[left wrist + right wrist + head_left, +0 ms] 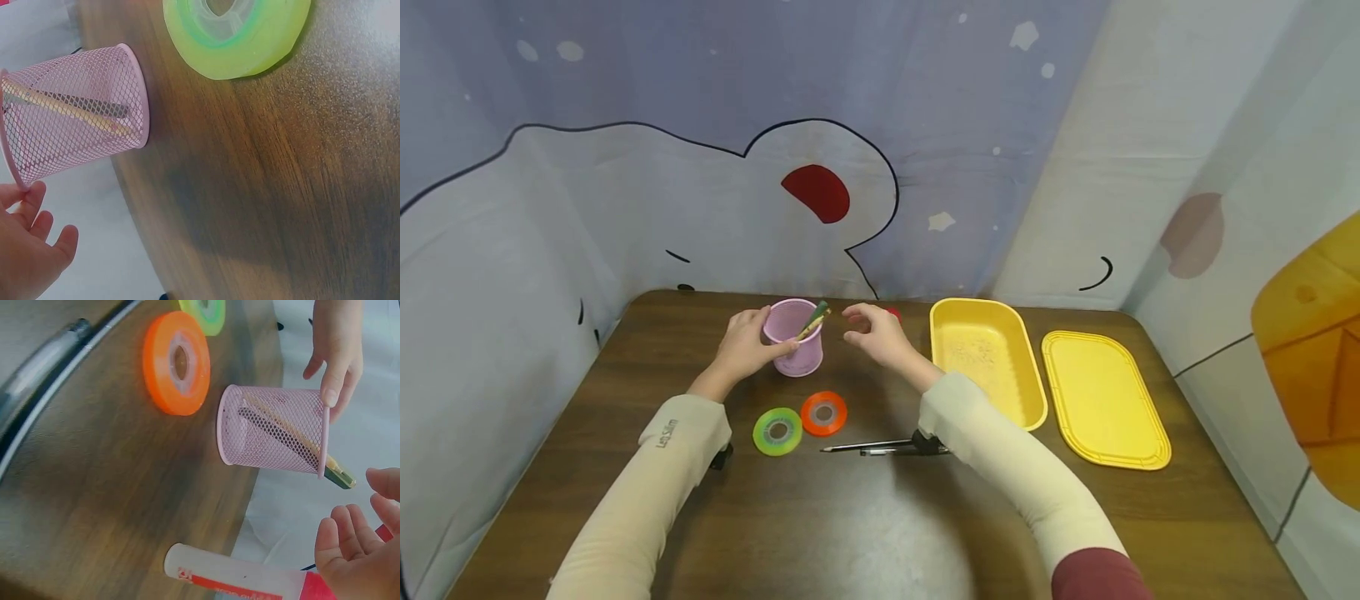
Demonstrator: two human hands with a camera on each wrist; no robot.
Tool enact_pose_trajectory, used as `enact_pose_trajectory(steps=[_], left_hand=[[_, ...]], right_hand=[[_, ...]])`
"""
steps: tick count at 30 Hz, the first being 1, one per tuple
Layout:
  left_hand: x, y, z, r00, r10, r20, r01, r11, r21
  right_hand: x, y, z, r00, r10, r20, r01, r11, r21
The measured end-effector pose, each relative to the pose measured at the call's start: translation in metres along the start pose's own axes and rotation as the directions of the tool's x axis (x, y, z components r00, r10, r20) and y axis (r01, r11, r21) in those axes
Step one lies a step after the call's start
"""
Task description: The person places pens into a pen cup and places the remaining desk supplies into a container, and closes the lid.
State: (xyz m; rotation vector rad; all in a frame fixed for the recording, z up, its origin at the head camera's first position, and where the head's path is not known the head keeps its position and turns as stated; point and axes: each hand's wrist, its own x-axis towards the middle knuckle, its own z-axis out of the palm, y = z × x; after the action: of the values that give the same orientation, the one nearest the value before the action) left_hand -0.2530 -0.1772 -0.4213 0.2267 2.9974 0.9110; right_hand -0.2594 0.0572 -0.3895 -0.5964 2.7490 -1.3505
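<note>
A pink mesh pencil cup [799, 360] stands upright near the back of the table. My left hand [743, 346] pinches its rim from the left side, as the left wrist view confirms, where the fingertips meet the cup [75, 119]. Inside lean a dark green stick [339, 479] and a yellowish one, their ends poking over the rim; their exact kind is hard to tell. To the right of the cup, my right hand [883, 337] hovers with loosely bent fingers and nothing in them. Beside that hand stands a white glue bottle [219, 572] with a red cap, mostly hidden in the head view.
Orange tape [824, 400] and green tape [763, 433] lie in front of the cup. A pencil [853, 446] and a pen [880, 452] lie to their right. A yellow tray [985, 367] and its flat yellow lid [1105, 400] occupy the right side.
</note>
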Motion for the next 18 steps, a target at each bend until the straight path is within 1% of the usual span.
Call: enact_pose_trajectory(steps=[6, 10, 15, 18], left_hand=[[0.0, -0.001, 0.0, 1.0, -0.009, 0.01, 0.009, 1.0, 0.0], [0.0, -0.001, 0.001, 1.0, -0.011, 0.009, 0.011, 1.0, 0.0], [0.0, -0.001, 0.001, 1.0, -0.013, 0.009, 0.013, 1.0, -0.001], [0.001, -0.001, 0.001, 1.0, -0.015, 0.01, 0.015, 1.0, -0.003]], right_hand=[[-0.016, 0.009, -0.005, 1.0, -0.013, -0.017, 0.013, 1.0, 0.005], [-0.029, 0.016, -0.008, 1.0, 0.005, -0.023, -0.004, 0.999, 0.045], [-0.047, 0.024, -0.01, 0.998, 0.055, 0.012, -0.056, 0.994, 0.097], [-0.057, 0.028, -0.01, 0.998, 0.056, 0.041, -0.061, 0.991, 0.123]])
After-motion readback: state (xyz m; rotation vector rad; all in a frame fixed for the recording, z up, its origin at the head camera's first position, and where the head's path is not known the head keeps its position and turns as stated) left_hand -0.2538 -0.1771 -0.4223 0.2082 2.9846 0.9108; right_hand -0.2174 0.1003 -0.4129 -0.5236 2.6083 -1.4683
